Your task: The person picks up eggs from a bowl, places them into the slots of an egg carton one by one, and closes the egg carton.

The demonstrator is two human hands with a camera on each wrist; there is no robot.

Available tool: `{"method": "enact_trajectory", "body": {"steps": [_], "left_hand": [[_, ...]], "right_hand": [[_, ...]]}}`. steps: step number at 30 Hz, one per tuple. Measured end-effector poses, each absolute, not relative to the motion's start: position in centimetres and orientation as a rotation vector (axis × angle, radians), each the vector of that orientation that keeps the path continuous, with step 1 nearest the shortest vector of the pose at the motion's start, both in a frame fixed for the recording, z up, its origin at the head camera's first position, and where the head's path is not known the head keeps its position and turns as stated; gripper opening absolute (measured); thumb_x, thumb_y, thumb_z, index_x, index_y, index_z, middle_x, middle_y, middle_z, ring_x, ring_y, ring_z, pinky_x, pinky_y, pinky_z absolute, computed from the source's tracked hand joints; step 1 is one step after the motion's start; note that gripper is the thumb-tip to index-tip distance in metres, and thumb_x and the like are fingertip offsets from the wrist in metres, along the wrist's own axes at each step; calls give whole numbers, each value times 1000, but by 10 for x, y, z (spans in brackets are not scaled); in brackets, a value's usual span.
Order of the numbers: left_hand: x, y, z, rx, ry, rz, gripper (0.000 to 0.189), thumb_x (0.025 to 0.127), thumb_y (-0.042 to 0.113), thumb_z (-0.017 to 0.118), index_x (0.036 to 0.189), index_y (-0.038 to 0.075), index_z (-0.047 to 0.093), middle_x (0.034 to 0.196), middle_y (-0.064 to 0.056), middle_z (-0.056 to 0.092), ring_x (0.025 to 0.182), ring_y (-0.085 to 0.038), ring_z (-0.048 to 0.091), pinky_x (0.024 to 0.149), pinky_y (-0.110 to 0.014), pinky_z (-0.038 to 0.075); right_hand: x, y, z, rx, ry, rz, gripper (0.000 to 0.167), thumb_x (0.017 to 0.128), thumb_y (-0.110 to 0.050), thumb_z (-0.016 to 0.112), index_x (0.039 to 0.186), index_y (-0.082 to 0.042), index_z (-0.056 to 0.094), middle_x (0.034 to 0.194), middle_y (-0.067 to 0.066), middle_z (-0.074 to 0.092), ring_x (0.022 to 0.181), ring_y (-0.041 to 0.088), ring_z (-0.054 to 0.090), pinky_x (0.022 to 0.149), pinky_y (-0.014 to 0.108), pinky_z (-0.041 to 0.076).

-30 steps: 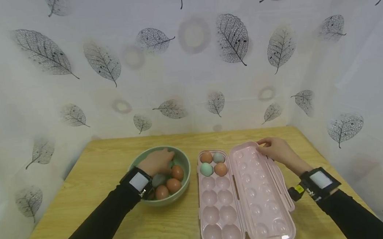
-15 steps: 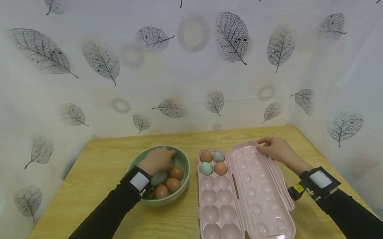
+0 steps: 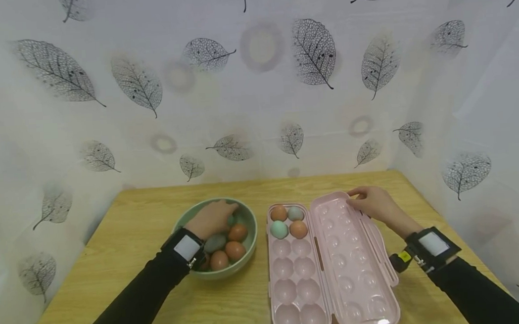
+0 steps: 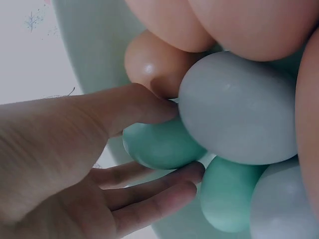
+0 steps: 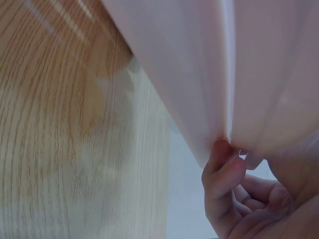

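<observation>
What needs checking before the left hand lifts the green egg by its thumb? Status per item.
1. Egg carton lid folded open: ok.
2. Right hand on lid: ok, pinching its far edge.
3. Empty cups available: ok, eight, in the four nearer rows.
4. Left hand secure on the green egg: cannot tell; thumb and fingers lie either side, firmness unclear.
5. Free space around that egg: not ok; a grey-blue egg and brown egg crowd it.
6. Bowl upright: ok.
</observation>
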State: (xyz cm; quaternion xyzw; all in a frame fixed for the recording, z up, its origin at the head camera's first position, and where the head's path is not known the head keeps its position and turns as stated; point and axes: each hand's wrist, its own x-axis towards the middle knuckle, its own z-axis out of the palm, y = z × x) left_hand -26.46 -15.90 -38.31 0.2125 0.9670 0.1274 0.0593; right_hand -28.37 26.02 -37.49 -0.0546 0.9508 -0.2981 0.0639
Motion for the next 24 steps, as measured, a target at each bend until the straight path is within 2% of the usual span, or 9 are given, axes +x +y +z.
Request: {"method": "enact_trajectory", "body": {"steps": [6,8,11,15,20,24], "left_hand": [[-259,-161,-373,583,2882,581,40,85,2,65,123,13,67,106,-6,73,88,-18,63,79,-35,54],[-257,-161,-369,589,2887,577,39,87,3,62,125,11,67,103,-7,73,82,-18,61,73,-34,52],[-254,-160,-362,596,2895,534,43,90,4,61,132,10,64,111,-10,72,92,-20,64,79,-37,56],[-252,-155,-354,679,2932,425,42,91,7,64,133,10,60,117,-12,68,102,-24,66,89,-41,57],[-249,-143,-342,793,2962,329,37,91,10,69,128,10,60,111,-11,67,97,-22,63,81,-38,57],[-247,-129,-335,825,2996,215,37,90,13,72,125,13,61,108,-10,65,85,-19,59,70,-33,54]], "right_hand": [[-285,261,-374,-169,2876,-904,50,98,-27,62,135,6,58,102,20,68,77,19,63,63,28,51],[-285,262,-374,-166,2879,-903,50,98,-27,62,135,6,58,103,20,68,78,19,63,63,28,51],[-285,262,-374,-160,2880,-890,50,98,-28,62,135,5,58,102,20,68,78,19,63,63,27,51],[-285,262,-374,-160,2881,-883,50,98,-28,62,135,6,58,102,20,68,78,19,63,63,27,51],[-284,262,-375,-153,2876,-898,49,98,-27,63,135,5,59,102,20,68,78,19,63,63,27,51],[-283,262,-377,-152,2868,-917,49,98,-27,62,135,5,58,102,20,68,79,20,63,64,28,52]]}}
